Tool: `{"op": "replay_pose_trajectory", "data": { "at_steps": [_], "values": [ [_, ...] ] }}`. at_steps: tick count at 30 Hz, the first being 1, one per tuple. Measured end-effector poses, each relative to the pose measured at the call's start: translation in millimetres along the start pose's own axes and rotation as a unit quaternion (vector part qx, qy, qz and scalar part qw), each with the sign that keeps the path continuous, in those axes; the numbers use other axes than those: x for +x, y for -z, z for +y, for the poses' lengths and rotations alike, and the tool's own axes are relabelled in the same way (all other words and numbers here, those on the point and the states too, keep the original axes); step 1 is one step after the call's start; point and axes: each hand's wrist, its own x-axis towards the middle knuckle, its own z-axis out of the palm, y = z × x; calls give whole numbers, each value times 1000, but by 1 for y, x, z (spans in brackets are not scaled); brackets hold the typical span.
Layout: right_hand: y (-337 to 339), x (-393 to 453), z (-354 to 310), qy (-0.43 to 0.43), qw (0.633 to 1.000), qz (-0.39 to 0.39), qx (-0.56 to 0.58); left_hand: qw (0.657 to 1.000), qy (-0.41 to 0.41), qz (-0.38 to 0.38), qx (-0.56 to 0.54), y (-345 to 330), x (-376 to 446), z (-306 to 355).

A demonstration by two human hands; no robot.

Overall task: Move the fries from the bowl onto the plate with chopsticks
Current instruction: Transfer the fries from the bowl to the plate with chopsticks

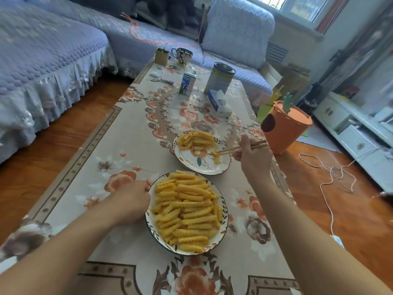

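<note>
A near bowl (223, 211) with a leaf-pattern rim is heaped with crinkle-cut fries (187, 211). Beyond it stands a flowered plate (200, 165) with a smaller pile of fries (196, 138) on its far half. My right hand (253, 155) grips wooden chopsticks (236, 149) that point left over the plate. Their tips touch or pinch a single fry (215, 156) low over the plate's middle; I cannot tell which. My left hand (129, 202) rests closed against the bowl's left rim.
A floral cloth covers the long table (119, 145). Further back stand a tissue box (219, 103), a milk carton (187, 83), a tin can (220, 78), a mug (182, 54) and scissors (161, 79). An orange carrot-shaped bin (285, 128) stands right of the table.
</note>
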Motion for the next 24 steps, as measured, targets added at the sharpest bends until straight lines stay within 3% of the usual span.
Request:
{"op": "replay_pose_trajectory", "data": {
  "at_steps": [5, 11, 16, 19, 24],
  "values": [
    [-2, -2, 0, -1, 1000, 9, 18, 993, 22, -32, -111, -4, -1, -4],
    [19, -13, -22, -39, 997, 42, 47, 962, 23, -87, -258, 1, -19, 6],
    [43, -78, -80, -98, 976, 17, 194, 956, 24, -125, -265, 8, -26, 2],
    [45, -132, -98, -120, 968, -26, 217, 957, 39, -155, -241, 19, -23, -5],
    [22, -184, -87, -133, 972, -78, 176, 966, 70, -96, -229, 28, -13, -17]
  ]
}}
